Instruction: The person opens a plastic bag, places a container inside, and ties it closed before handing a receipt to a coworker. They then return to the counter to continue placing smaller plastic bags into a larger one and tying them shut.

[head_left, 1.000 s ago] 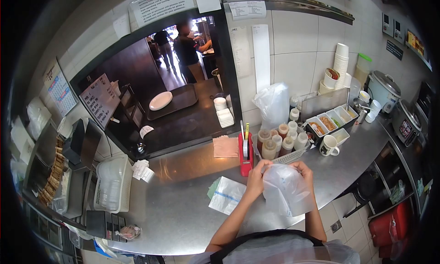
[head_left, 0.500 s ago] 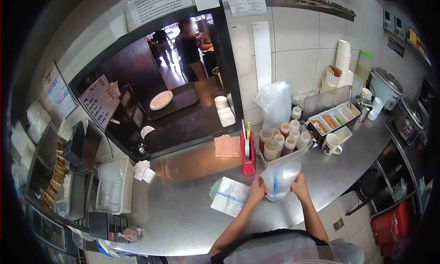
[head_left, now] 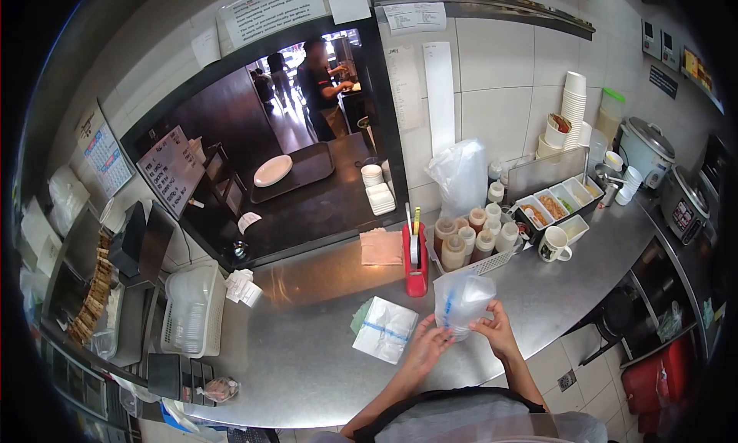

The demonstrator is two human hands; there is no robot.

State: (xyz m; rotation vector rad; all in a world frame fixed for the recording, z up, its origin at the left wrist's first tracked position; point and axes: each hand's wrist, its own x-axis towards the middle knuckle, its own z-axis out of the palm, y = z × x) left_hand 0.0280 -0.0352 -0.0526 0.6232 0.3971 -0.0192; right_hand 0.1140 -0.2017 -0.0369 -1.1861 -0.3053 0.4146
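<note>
Between my hands is a translucent plastic bag (head_left: 463,298) with a blue printed strip, held up over the steel counter near its front edge. My left hand (head_left: 429,348) pinches the bag's lower left edge, fingers pointing toward the print. At its lower right side, my right hand (head_left: 498,332) grips it between thumb and fingers. Left of the bag lies a flat stack of white plastic bags (head_left: 386,330) with a blue stripe, with a green piece under its corner. Just behind stand a red tape dispenser (head_left: 416,270) and a basket of squeeze bottles (head_left: 480,264).
A pink cloth (head_left: 381,248) lies by the serving hatch, where a tray (head_left: 311,170) with a white plate rests. To the right are a mug (head_left: 553,245), topping containers (head_left: 552,204) and stacked cups (head_left: 573,108). A basket of plastic lids (head_left: 191,312) stands left. A person (head_left: 319,89) stands beyond the hatch.
The bag has gone from spread wide and upright to more gathered and tilted. My left hand has turned, its fingers now showing, and my right hand has shifted slightly lower.
</note>
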